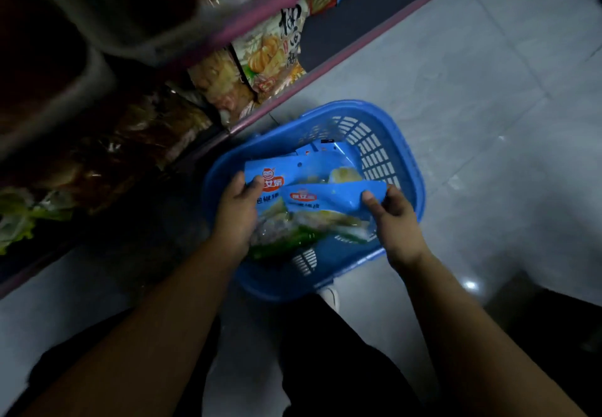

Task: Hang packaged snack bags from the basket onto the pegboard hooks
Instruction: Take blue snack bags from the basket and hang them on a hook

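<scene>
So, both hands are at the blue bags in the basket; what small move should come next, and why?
Probably lift the top snack bag up out of the blue basket: the right hand already pinches its corner, and the left hand holds the bag beneath down.

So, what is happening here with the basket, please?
A person bends over a blue basket on the tiled floor, beside a low shelf of snacks. The left hand and right hand each grip blue snack bags inside the basket. Nothing is hung yet.
</scene>
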A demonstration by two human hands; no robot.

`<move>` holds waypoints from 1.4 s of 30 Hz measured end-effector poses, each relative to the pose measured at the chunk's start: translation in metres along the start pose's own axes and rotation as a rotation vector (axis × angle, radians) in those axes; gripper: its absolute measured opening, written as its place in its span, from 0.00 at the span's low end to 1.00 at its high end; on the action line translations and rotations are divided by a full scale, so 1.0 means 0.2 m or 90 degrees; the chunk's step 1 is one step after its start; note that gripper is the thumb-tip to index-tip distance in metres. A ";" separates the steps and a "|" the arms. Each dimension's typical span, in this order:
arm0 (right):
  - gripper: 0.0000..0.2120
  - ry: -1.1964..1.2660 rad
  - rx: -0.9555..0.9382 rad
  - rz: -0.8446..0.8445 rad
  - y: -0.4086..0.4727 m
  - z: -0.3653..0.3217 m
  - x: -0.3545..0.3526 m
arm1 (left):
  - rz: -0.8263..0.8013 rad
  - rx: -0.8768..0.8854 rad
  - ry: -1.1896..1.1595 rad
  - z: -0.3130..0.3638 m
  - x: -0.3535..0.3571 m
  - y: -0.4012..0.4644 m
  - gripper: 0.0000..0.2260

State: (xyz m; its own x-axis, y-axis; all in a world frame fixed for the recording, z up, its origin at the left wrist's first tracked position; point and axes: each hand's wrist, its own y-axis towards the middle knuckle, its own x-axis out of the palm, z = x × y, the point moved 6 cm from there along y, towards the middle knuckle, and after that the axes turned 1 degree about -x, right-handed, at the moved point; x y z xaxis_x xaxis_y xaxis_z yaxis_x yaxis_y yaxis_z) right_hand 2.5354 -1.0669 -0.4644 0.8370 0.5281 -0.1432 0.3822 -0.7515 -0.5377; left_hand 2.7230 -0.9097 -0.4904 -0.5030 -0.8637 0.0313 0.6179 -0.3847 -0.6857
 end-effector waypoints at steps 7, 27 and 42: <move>0.07 -0.040 -0.126 -0.010 -0.63 -1.05 -0.03 | 0.113 0.121 -0.105 0.94 -0.16 -0.84 0.05; 0.05 0.118 -0.677 -0.464 -2.40 -3.30 0.92 | 0.432 0.831 -0.198 2.72 -1.46 -3.15 0.06; 0.08 0.233 -0.910 -0.395 -3.40 -3.76 1.79 | 0.294 1.035 -0.132 3.40 -2.33 -3.71 0.07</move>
State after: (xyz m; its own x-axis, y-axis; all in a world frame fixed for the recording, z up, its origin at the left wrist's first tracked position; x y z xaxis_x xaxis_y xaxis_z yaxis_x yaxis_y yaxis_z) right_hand 2.8703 -0.6642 0.4745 0.3838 0.9178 0.1018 0.5428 -0.3134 0.7792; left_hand 2.9098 -0.4437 0.4995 -0.1178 -0.9650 0.2344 0.6793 0.0939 0.7279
